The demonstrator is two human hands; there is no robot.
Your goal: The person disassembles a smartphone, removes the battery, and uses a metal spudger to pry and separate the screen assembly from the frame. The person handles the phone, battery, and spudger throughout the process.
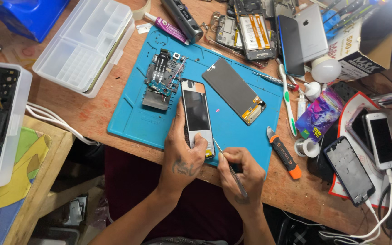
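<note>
Wooden surface (114, 113), crowded; blue mat (134, 120) laid on it, under both hands. Opened phone (197, 115) flat on mat, stretching away from left hand (184, 156): left grip clenched on its near end, thumb pressing the edge. Probably light, thin, stiff, yet fragile at glass and bare inner parts; best taken by long side edges, not by the face. Loose screen (233, 90) just beyond, to the right, apart from phone. Circuit parts (163, 77) beyond, to the left. Right hand (243, 177) beside left, grasping tweezers (225, 164), tip at phone's near corner. Thin metal, slippery; easy to scratch with. Orange-handled pry tool (284, 154) right of that grip, untouched.
</note>
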